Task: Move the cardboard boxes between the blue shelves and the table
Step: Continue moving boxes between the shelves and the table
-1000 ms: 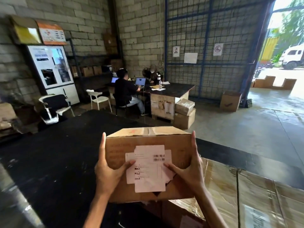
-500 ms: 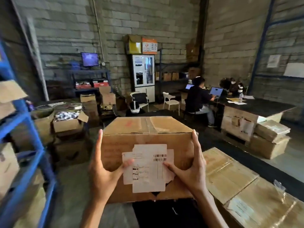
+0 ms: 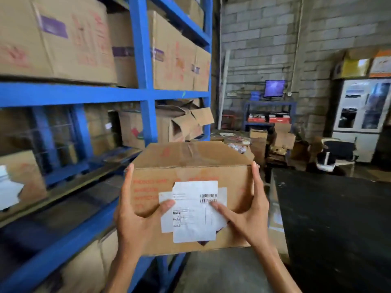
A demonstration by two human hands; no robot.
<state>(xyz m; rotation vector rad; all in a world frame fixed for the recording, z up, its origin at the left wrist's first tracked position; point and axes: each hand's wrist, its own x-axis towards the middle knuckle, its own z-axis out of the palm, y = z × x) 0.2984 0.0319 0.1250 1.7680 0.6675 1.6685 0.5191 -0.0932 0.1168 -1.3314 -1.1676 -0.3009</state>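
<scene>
I carry a brown cardboard box [image 3: 190, 161] with a white barcode label on its near face, held in the air in front of me. My left hand [image 3: 135, 218] grips its left side, thumb on the label. My right hand [image 3: 247, 216] grips the right side, thumb on the label too. The blue shelves [image 3: 146, 94] fill the left half of the view, loaded with large cardboard boxes [image 3: 63, 39] on the upper level and crumpled ones [image 3: 179, 121] on the middle level. The black table [image 3: 338, 218] lies to my right.
A stretch of the lower shelf board [image 3: 69, 199] is bare at the left. Concrete floor runs between shelves and table. Far back stand loose boxes [image 3: 283, 138], a monitor [image 3: 274, 88] on a blue rack, a chair [image 3: 338, 153] and a white cabinet [image 3: 364, 108].
My view has swung left from the table and far desk to the blue shelves, which are close now. Both hands keep the same hold on the box.
</scene>
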